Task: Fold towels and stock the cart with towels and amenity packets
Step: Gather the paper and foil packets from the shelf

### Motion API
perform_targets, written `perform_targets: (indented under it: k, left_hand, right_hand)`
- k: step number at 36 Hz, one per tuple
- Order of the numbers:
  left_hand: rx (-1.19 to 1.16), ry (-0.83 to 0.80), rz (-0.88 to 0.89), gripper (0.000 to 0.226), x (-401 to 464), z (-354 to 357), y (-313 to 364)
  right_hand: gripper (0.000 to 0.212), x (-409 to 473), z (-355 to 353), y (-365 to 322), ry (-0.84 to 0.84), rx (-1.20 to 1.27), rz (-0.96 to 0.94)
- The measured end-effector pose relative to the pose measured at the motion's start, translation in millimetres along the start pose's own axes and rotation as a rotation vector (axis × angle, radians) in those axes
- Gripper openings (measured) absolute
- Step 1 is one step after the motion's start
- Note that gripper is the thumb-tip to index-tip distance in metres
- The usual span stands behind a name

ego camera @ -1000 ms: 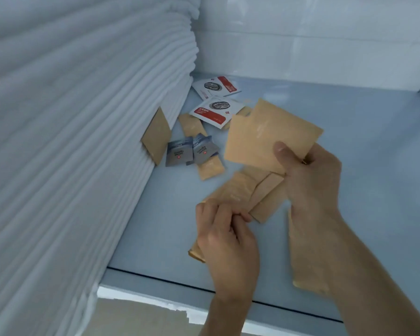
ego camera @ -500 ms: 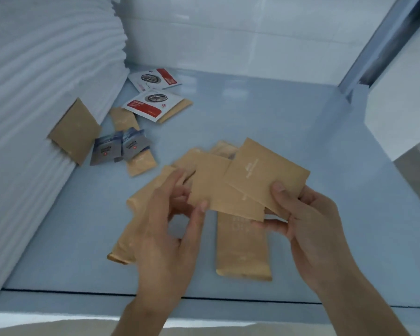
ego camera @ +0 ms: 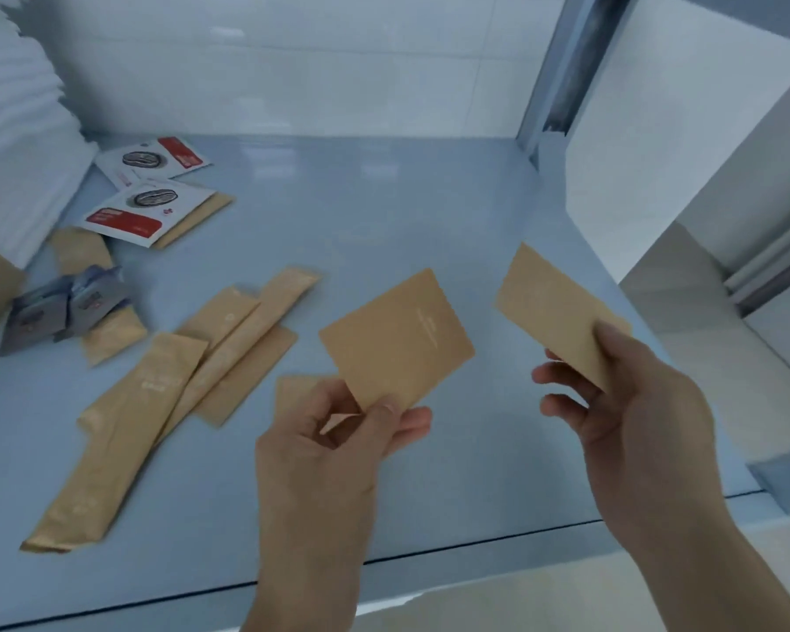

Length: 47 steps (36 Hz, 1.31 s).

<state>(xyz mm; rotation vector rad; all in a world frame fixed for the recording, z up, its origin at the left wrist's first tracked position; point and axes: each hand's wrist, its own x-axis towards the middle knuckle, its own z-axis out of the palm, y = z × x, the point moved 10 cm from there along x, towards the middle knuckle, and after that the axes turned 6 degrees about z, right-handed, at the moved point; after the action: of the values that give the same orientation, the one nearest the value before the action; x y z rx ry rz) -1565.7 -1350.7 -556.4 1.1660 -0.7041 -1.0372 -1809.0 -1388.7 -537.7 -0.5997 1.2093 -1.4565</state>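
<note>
My left hand (ego camera: 334, 431) pinches one tan packet (ego camera: 395, 339); my right hand (ego camera: 630, 403) pinches another (ego camera: 553, 303), both over the shelf (ego camera: 384, 212). Long sachets (ego camera: 192, 371) lie left.

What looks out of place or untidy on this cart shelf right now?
The long kraft packets lie fanned and overlapping at odd angles rather than stacked. The grey sachets look crumpled beside the towel stack. Each hand, left hand and right hand, holds one square packet.
</note>
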Motion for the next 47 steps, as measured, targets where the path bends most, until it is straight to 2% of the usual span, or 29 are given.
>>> perform_targets:
  k: [3,6,8,11,13,15,17,19,21,23,24,29,34,41,47]
  left_hand:
    - [-0.081,-0.032,-0.101,0.006,-10,22,-17]
    - [-0.130,-0.130,-0.174,0.017,-18,43,-31]
    - [-0.126,-0.222,-0.234,0.021,-24,57,-41]
    - [-0.103,-0.308,-0.316,0.022,-33,69,-57]
    - [-0.103,-0.328,-0.365,0.014,-38,72,-63]
    - [-0.105,-0.309,-0.415,0.012,-43,72,-66]
    - [-0.006,-0.260,-0.428,0.014,-44,66,-70]
    - [0.226,-0.232,-0.356,0.020,-43,57,-67]
    - [0.514,-0.187,-0.160,0.008,-39,47,-48]
    - [0.786,-0.146,0.076,0.050,-39,42,-25]
    - [0.869,-0.152,0.163,0.062,-40,43,-14]
    - [1.173,-0.283,0.362,0.055,-42,55,-6]
    - [1.135,-0.370,0.445,0.051,-43,60,-11]
    - [1.104,-0.387,0.409,0.045,-42,55,-19]
    - [1.116,-0.428,0.406,0.032,-43,55,-15]
  right_hand:
    - [0.031,2,-2,-7,-0.101,-0.169,-0.035]
    - [0.024,6,-11,-10,-0.123,-0.580,-0.098]
    - [0.016,9,-12,-7,-0.172,-0.756,-0.105]
    - [0.022,12,-7,3,-0.315,-0.798,-0.050]
    - [0.020,14,-5,6,-0.373,-0.880,-0.059]
    - [0.018,18,-7,10,-0.388,-0.952,-0.063]
    - [0.015,23,-6,14,-0.390,-1.042,-0.080]
    - [0.013,26,1,13,-0.384,-1.130,-0.141]
    - [0.018,31,9,11,-0.377,-1.203,-0.200]
    - [0.025,35,19,13,-0.405,-1.283,-0.233]
    - [0.027,36,24,15,-0.432,-1.315,-0.240]
    - [0.037,28,59,31,-0.609,-1.424,-0.315]
    - [0.042,17,79,43,-0.695,-1.491,-0.430]
    - [0.028,15,75,38,-0.622,-1.417,-0.544]
    - [0.027,16,77,37,-0.606,-1.440,-0.553]
